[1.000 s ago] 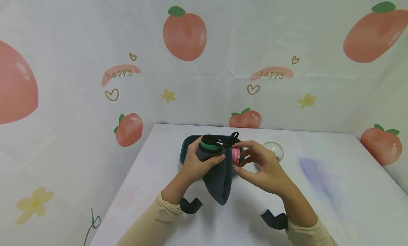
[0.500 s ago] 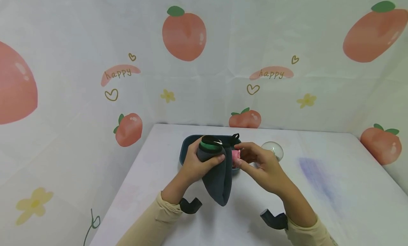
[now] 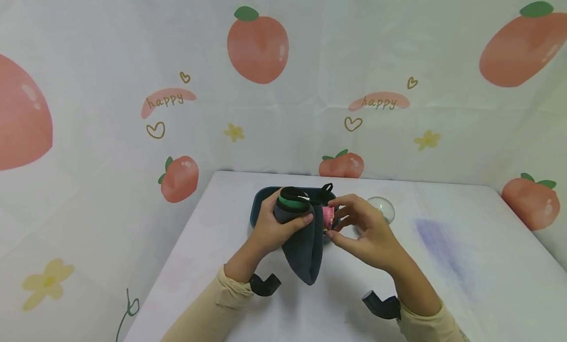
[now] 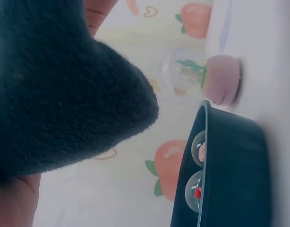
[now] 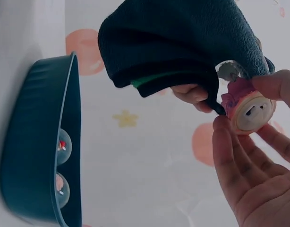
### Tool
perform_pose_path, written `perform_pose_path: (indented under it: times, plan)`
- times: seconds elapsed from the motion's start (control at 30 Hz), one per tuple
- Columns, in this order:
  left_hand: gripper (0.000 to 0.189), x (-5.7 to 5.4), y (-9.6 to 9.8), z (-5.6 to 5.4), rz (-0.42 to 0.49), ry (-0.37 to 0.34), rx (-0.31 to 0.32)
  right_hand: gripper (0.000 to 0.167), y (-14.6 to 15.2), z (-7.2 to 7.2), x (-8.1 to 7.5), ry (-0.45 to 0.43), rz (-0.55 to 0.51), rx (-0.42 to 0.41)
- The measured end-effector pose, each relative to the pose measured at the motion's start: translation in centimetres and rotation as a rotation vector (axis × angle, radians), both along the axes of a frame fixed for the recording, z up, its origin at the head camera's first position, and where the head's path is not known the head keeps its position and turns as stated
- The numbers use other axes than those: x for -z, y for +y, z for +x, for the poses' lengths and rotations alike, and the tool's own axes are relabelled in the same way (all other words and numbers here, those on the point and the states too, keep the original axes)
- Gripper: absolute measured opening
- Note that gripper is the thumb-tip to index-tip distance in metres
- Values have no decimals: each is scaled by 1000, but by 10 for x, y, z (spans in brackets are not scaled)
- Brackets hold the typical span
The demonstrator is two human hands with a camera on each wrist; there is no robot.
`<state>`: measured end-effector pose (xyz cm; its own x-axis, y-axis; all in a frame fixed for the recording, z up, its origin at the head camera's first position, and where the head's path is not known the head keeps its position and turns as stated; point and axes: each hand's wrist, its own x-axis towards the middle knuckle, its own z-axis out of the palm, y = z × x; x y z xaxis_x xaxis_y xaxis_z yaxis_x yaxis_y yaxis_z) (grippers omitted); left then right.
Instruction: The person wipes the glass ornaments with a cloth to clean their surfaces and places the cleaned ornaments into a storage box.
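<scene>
In the head view my left hand [image 3: 270, 226] grips a folded dark blue-grey cloth [image 3: 303, 256] with black trim, a green patch and a black loop. A small snow globe with a pink base [image 3: 328, 218] sits sideways against the cloth's right side. My right hand [image 3: 365, 233] holds that base by its edge between thumb and fingertips. The right wrist view shows its round pale underside [image 5: 253, 113] facing out and a bit of clear dome [image 5: 227, 71] at the cloth; the cloth hides the rest. Left fingers [image 5: 190, 93] show beneath the cloth there.
Behind the hands stands a dark teal basin [image 3: 255, 209]. Two clear globes, one with something red inside [image 4: 194, 191], lie in it. Right of the basin, another snow globe [image 3: 382, 209] with a pale pink base [image 4: 222, 79] stands on the white table [image 3: 443, 204].
My right fingers close in on the pink base, then spread again, and the base looks slightly turned. The left hand and cloth stay almost in place.
</scene>
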<state>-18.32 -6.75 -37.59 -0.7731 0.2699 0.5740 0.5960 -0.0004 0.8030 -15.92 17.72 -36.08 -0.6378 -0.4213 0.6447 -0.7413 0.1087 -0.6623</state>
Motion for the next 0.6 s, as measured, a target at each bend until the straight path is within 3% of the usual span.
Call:
perform_pose_path:
  times: [0.3, 0.5, 0.6]
  plan:
    - [45, -2, 0, 2, 2, 3, 21, 44, 0, 0, 1, 3, 56, 90]
    - [49, -2, 0, 1, 12, 3, 2, 41, 4, -1, -1, 3, 5, 102]
    - [50, -3, -1, 0, 26, -3, -15, 38, 6, 0, -3, -46, -36, 98]
